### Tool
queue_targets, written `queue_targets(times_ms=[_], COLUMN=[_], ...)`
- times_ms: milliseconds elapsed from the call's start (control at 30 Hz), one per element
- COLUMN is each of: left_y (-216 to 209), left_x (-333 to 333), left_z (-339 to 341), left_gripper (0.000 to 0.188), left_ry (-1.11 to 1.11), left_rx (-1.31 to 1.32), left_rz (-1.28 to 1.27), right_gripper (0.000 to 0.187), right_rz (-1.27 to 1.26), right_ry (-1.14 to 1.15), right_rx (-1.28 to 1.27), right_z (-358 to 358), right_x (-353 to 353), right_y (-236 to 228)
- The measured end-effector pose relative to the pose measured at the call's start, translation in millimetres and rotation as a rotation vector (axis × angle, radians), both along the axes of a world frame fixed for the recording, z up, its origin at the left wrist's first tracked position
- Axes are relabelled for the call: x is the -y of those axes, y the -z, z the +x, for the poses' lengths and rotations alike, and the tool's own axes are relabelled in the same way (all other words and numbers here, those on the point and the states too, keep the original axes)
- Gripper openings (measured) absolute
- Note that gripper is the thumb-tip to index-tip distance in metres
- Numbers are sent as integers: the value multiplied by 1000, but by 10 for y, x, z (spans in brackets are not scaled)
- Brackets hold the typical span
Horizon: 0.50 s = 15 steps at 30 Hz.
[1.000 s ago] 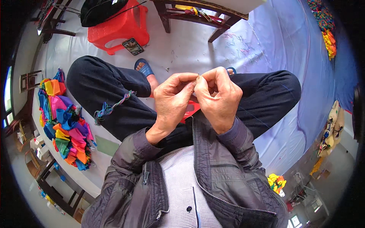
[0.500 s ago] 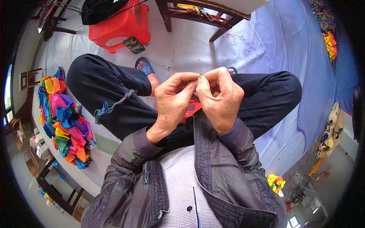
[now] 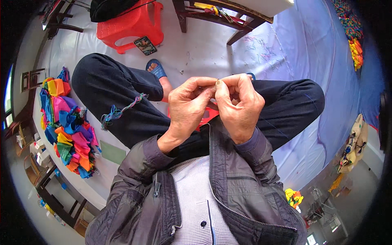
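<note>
My left hand (image 3: 188, 104) and my right hand (image 3: 239, 106) meet over my lap, both closed in a pinch with the fingertips touching. Something tiny sits between the thumbs and index fingers; it is too small to name. Across my left thigh lies a bundle of multicoloured threads (image 3: 122, 110), mostly blue with some pink and green. A single blue thread (image 3: 274, 125) trails over my right trouser leg. Red shows below my hands, between my legs.
A red plastic stool (image 3: 130, 30) with a black item on it stands ahead, a phone (image 3: 145, 45) leaning by it. Colourful fabric pieces (image 3: 69, 126) heap at the left. A dark wooden frame (image 3: 220, 17) is at the top. Thread scraps (image 3: 261, 49) litter the pale sheeting.
My hands stay pinched together, with the right index finger slightly straighter. The surroundings shift slightly in the picture; nothing is taken up or let go.
</note>
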<state>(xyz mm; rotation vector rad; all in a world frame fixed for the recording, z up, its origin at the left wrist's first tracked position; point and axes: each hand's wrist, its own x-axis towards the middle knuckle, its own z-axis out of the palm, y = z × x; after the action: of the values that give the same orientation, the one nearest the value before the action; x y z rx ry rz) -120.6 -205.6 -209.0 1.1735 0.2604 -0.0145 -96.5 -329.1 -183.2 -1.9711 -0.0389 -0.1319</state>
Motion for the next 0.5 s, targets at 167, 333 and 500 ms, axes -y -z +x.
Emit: queue_targets(times_ms=[167,333,500], left_y=[0,12,16], left_x=[-1,-8,-4], left_z=[-6,-11,-7], left_gripper=[16,16,16], left_ry=[17,15,13], left_rx=[-11,-1,-13], left_rz=[6,30,45], right_gripper=[14,14,7], right_rz=[-2,-12,-13], right_ry=[-3,-11,-39], right_rx=[14,34,38], right_z=[-9,-16,-20], right_x=[13,18,30], right_y=[-11,11,20])
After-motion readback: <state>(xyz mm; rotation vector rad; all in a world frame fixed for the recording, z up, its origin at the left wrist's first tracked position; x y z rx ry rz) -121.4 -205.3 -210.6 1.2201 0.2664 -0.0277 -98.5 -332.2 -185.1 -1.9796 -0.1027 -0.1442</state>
